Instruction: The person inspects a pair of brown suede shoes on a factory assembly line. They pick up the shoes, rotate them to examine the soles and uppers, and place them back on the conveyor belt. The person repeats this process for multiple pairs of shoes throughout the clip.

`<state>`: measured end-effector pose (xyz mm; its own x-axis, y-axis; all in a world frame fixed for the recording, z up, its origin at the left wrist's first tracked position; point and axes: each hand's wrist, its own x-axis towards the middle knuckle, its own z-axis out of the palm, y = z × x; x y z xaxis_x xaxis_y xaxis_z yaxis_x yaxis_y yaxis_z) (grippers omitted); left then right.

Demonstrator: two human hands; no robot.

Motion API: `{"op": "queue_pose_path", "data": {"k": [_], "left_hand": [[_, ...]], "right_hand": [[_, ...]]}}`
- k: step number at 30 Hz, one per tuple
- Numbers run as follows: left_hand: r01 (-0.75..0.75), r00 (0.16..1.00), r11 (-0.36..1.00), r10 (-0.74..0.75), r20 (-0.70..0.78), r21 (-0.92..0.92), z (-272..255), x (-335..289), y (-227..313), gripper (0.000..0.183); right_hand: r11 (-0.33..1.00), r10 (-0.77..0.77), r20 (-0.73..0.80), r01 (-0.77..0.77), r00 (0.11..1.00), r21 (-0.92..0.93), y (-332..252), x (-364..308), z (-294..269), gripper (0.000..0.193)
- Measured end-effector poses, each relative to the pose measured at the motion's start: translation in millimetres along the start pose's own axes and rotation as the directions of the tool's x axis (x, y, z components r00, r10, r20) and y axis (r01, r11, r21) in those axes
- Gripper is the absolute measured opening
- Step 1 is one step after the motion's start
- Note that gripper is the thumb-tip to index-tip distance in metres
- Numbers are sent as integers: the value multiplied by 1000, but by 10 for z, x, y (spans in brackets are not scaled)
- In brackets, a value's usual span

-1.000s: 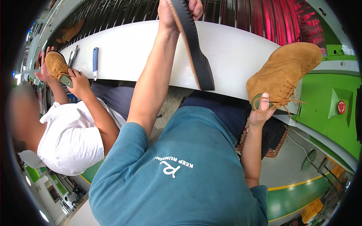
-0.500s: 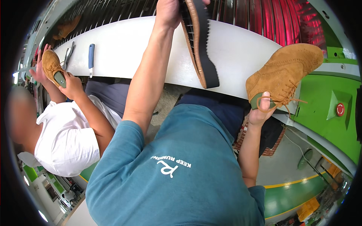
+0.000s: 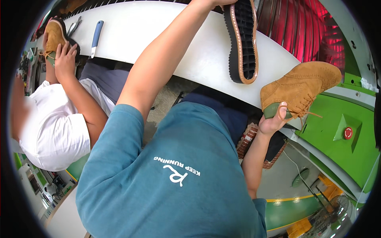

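Note:
My left hand [image 3: 209,3] reaches up to the top edge of the view and grips a black lugged shoe sole [image 3: 243,43] with a tan welt rim. The sole hangs over the white bench, tread side facing me. My right hand [image 3: 273,121] holds a tan suede lace-up shoe [image 3: 301,85] by its heel, thumb on the green last [image 3: 273,110] inside it. The shoe points right and is raised above my lap. Sole and shoe are apart, the sole up and to the left of the shoe.
A curved white bench [image 3: 158,35] runs across the top, with a blue-handled tool [image 3: 95,37] on it. A red-lit ribbed tunnel [image 3: 301,23] lies behind. A green machine panel carries a red button [image 3: 348,133]. At left, a person in white [image 3: 55,131] holds another tan shoe [image 3: 53,35].
My left hand has turned the sole so its tread faces me and shifted it slightly right. The tan shoe in my right hand has stayed in about the same place.

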<state>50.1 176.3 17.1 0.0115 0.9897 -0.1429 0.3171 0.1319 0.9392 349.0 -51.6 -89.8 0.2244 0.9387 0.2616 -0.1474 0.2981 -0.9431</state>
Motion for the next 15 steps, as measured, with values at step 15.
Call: {"op": "queue_pose_path", "data": {"k": [15], "left_hand": [[-479, 877, 875, 475, -69, -61, 71, -228, 161, 45]], "right_hand": [[986, -115, 35, 119, 993, -116, 69, 114, 30, 46]]}}
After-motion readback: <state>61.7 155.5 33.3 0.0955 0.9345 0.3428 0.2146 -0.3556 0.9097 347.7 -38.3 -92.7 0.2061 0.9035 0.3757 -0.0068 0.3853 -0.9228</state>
